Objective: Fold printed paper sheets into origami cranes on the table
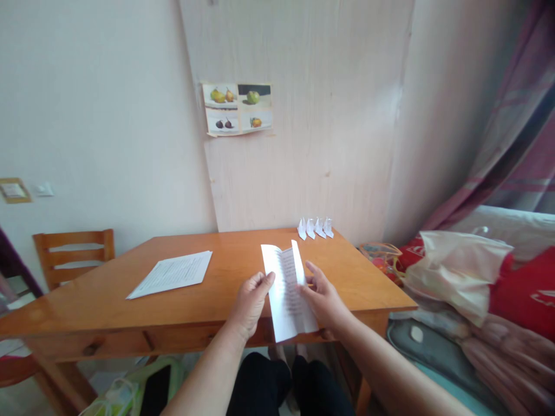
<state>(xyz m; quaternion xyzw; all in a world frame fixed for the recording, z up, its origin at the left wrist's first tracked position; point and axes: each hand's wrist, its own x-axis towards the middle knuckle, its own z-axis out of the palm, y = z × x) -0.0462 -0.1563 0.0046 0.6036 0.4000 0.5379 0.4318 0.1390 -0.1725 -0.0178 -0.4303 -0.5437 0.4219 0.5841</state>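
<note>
A printed sheet of paper [286,294], creased lengthwise with its sides folded inward, is held up over the table's front edge. My left hand [252,300] pinches its left edge, thumb on the printed face. At the right edge, my right hand [323,292] has its thumb against the folded flap, with some fingers lifted and others behind the paper. Beyond, near the table's back right corner, several small folded paper figures [315,228] stand in a row. A stack of printed sheets [173,273] lies on the left part of the table.
The wooden table [234,254] has drawers along its front, above my legs. A wooden chair [73,257] stands at the left. Bags, including a pale plastic bag [459,271], crowd the right side. A fruit picture [237,108] hangs on the wall.
</note>
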